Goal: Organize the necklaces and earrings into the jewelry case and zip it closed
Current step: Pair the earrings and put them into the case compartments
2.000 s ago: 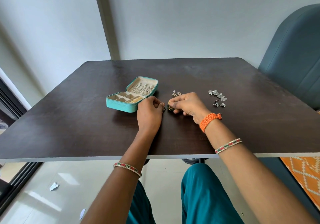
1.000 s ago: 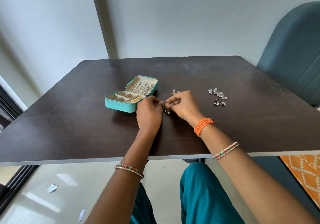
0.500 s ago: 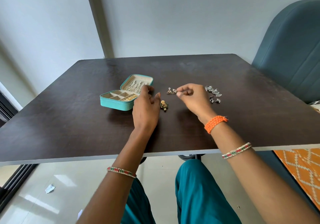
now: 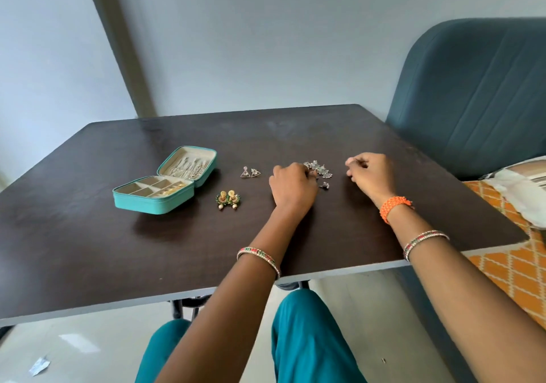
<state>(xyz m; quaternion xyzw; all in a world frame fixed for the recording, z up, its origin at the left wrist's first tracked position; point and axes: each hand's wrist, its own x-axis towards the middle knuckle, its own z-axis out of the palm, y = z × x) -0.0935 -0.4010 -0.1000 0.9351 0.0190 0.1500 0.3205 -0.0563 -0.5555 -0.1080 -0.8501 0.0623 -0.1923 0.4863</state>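
A dark brown counter with a pale front edge stands against a plain grey-blue wall, with a darker upright strip running up the wall at the far left. A teal upholstered chair stands at the far right, an orange patterned cloth lies below it, and the floor under the counter is pale and glossy.

On the left of the counter a teal jewelry case lies open. Its lid leans back on the far side with silvery chains against the cream lining; its near half is split into small compartments, and gold pieces sit in the right-hand ones.

Just right of the case lies a pair of gold-and-green earrings. Farther back is a pair of small triangular silver earrings. Right of those sits a cluster of silver earrings.

The left hand rests on the counter with its fingers curled at the left edge of that cluster; whether they pinch a piece cannot be told. The right hand, above an orange bead bracelet, is just right of the cluster with its fingers curled in, and whether it holds anything cannot be told.
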